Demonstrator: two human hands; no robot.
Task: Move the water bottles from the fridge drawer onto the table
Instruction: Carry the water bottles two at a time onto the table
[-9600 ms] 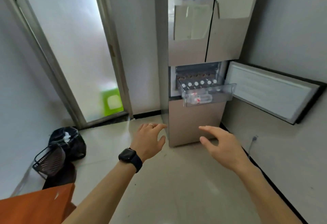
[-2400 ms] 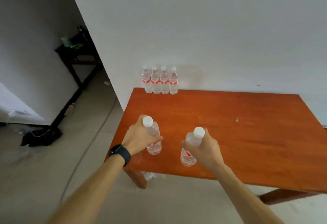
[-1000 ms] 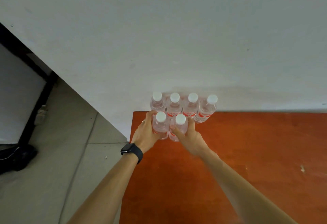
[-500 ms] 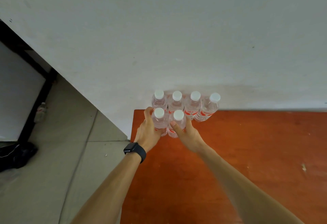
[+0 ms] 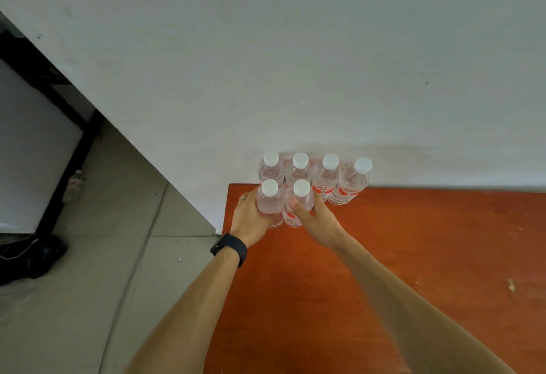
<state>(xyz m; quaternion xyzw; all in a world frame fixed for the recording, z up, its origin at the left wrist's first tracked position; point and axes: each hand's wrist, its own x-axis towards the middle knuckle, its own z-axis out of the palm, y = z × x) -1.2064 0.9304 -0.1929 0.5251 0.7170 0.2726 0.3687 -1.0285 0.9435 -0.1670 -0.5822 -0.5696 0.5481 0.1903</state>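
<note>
Several clear water bottles with white caps and red labels stand at the far left corner of the orange wooden table (image 5: 413, 255), against the white wall. A back row of bottles (image 5: 328, 174) lines the wall. In front of it stand two more: my left hand (image 5: 248, 220) is wrapped around the left front bottle (image 5: 269, 201), and my right hand (image 5: 316, 220) grips the right front bottle (image 5: 301, 201). Both front bottles are upright, side by side, touching the back row. The fridge drawer is out of view.
The table's left edge (image 5: 226, 255) drops to a tiled floor (image 5: 88, 285). A dark bag (image 5: 26, 255) lies on the floor at the far left, below a black frame (image 5: 71, 149). A small bottle (image 5: 75, 181) stands by that frame.
My hands have stayed around the two front bottles, which sit slightly closer to the back row than a second ago. Before that I carried them from the table's near side.
</note>
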